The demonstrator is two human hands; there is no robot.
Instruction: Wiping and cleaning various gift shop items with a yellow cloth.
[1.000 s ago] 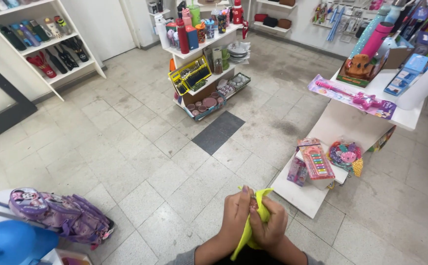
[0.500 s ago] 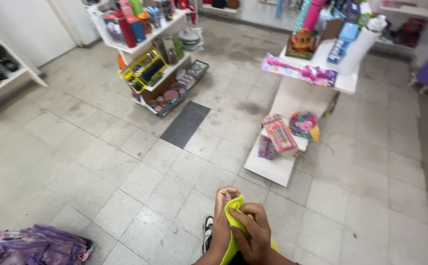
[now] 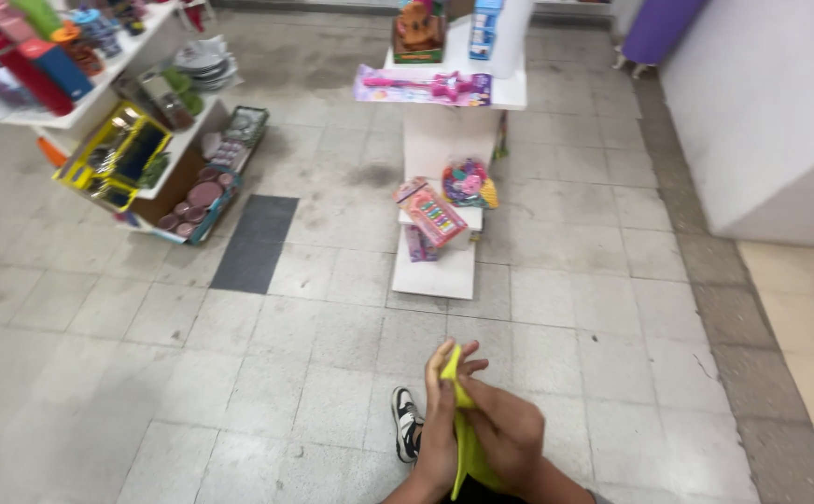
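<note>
Below, two hands (image 3: 482, 425), one yellow cloth (image 3: 466, 446), one shoe (image 3: 407, 425).

At the bottom edge, the left hand (image 3: 440, 420) and right hand (image 3: 505, 434) press together with a cloth (image 3: 466, 439) between them, above a shoe (image 3: 408, 423) on the tiled floor (image 3: 332, 308). Ahead stands a stepped display stand (image 3: 444, 201), a toy xylophone (image 3: 435, 217) on its lower step. Far left is a slanted shelf rack (image 3: 136, 149), a floor mat (image 3: 256, 243) between them.
</note>
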